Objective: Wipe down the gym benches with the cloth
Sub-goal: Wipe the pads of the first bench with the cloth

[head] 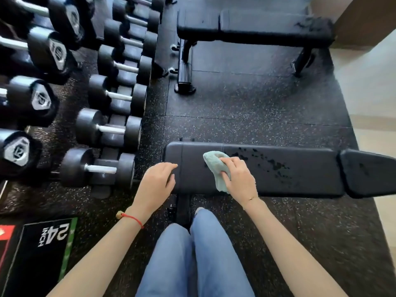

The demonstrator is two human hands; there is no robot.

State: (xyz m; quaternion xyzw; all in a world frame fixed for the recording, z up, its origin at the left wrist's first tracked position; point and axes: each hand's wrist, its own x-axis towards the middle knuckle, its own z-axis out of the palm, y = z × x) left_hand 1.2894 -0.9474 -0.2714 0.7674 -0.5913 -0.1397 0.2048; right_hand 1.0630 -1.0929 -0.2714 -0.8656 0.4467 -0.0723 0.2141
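A black padded gym bench [300, 185] lies across the view in front of my knees, with dark wet spots on its pad right of centre. My right hand [239, 179] grips a light green cloth [216, 166] and presses it on the pad just left of the spots. My left hand [156, 181] rests on the bench's left end with relaxed fingers and holds nothing. A second black bench [257, 28] stands farther back, with wet marks near its right end.
A rack of black dumbbells [111, 129] fills the left side. A black box marked "24 inch" [47, 243] lies on the speckled rubber floor at the lower left. Pale flooring and a wooden wall [368, 20] border the mat on the right.
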